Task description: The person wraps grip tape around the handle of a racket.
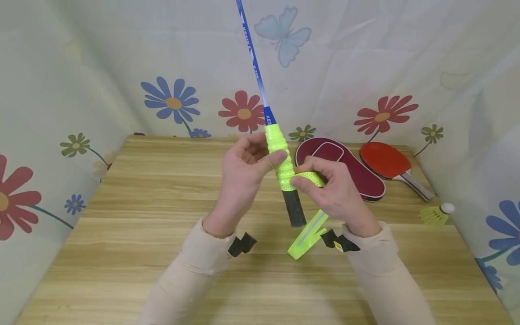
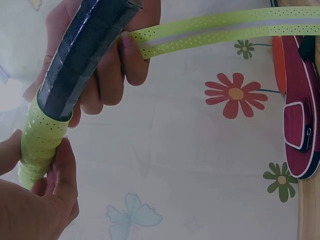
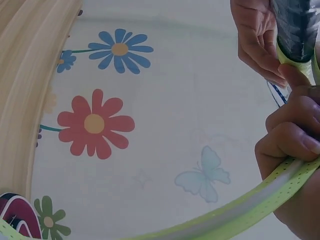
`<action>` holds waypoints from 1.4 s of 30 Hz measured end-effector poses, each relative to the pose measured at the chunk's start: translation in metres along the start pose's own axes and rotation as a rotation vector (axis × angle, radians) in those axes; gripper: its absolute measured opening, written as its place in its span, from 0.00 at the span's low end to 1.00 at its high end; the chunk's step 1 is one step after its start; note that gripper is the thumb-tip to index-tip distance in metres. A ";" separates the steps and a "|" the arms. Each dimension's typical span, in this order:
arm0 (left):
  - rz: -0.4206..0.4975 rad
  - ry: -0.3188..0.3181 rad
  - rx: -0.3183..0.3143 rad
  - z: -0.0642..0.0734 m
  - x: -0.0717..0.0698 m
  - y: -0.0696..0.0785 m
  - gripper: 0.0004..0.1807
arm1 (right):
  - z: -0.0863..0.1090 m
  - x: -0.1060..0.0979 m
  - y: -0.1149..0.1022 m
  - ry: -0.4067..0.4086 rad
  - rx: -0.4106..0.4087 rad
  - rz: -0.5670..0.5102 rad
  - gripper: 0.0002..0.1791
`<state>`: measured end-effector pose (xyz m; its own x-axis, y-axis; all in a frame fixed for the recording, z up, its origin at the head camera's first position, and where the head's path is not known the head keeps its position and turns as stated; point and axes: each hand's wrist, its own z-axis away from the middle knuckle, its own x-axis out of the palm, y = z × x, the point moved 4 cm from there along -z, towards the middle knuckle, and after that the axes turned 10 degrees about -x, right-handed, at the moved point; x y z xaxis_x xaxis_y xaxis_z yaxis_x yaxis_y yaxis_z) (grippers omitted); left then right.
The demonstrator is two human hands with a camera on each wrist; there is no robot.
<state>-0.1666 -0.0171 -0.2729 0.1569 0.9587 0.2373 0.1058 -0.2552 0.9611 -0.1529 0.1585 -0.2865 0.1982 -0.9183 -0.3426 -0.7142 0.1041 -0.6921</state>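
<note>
The racket (image 1: 270,116) is held above the bench (image 1: 142,203), handle end nearest the person, shaft running rearward and slightly left. Left hand (image 1: 243,174): at the left of the handle, thumb across its near face. Right hand (image 1: 335,189): at the right, lower on the handle, with the tape (image 1: 309,232) between thumb and fingers. The tape's tail hangs below that hand, right of the handle end. Behind the right hand, the case (image 1: 367,181) lies on the bench. Right of it: the bat (image 1: 386,161), handle pointing forward and right. Before the bat, near the bench's right edge: the shuttlecock (image 1: 436,214). A curtain (image 1: 333,90) stands behind the bench.
</note>
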 end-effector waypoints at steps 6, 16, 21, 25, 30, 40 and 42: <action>0.032 -0.024 0.023 0.001 0.000 -0.001 0.18 | -0.002 -0.001 0.001 -0.078 0.043 -0.085 0.09; 0.038 -0.056 0.029 0.000 0.002 0.000 0.17 | -0.005 -0.007 0.007 -0.135 0.036 -0.122 0.10; 0.030 -0.073 0.027 0.000 0.003 0.000 0.18 | -0.005 -0.007 0.009 -0.121 0.072 -0.123 0.08; 0.066 -0.127 0.012 0.001 0.005 -0.001 0.20 | -0.005 -0.007 0.011 -0.091 0.144 -0.113 0.06; 0.122 -0.195 0.015 0.001 0.009 -0.004 0.22 | -0.005 -0.007 0.008 -0.043 0.172 -0.035 0.05; -0.046 -0.097 0.010 -0.003 0.005 -0.004 0.22 | -0.004 -0.005 0.000 -0.042 0.169 0.008 0.07; -0.081 -0.093 0.024 -0.004 0.003 -0.003 0.20 | -0.003 -0.005 0.001 -0.068 0.149 -0.001 0.08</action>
<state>-0.1702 -0.0129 -0.2742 0.2370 0.9608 0.1435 0.1455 -0.1812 0.9726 -0.1564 0.1623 -0.2834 0.2476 -0.8910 -0.3806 -0.6071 0.1635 -0.7776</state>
